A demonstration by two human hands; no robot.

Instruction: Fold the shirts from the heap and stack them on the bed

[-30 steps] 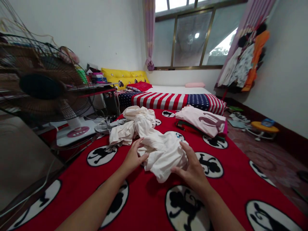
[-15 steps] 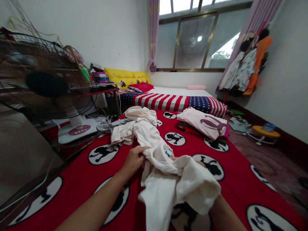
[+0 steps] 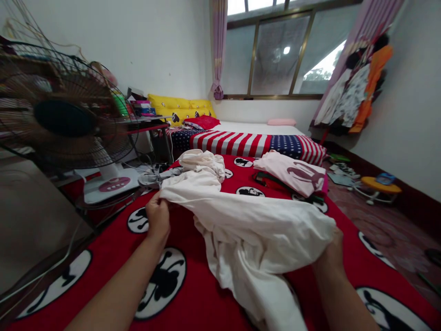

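Note:
A white cloth garment (image 3: pixel 248 225) is stretched sideways between my two hands above the red blanket (image 3: pixel 193 285). My left hand (image 3: pixel 158 216) pinches its left end, fingers closed. Its right end is gripped by my right hand (image 3: pixel 332 250), whose fingers are partly hidden by the fabric. The lower part hangs in folds toward the near edge. Just behind it lies a crumpled cream-white cloth (image 3: pixel 201 165). Farther right, a pink garment (image 3: pixel 292 172) with a dark print rests on top of a small stack of clothes.
At the left stands a large fan (image 3: pixel 65 119) on a pale base, beside a cluttered desk (image 3: pixel 148 120). A bed with a striped cover (image 3: pixel 234 143) is beyond the blanket. On the right floor is a yellow stool (image 3: pixel 381 185); clothes (image 3: pixel 351 96) hang by the window.
My hands have moved apart, left hand to the left and right hand to the right. The bunched white garment is now spread wide between them.

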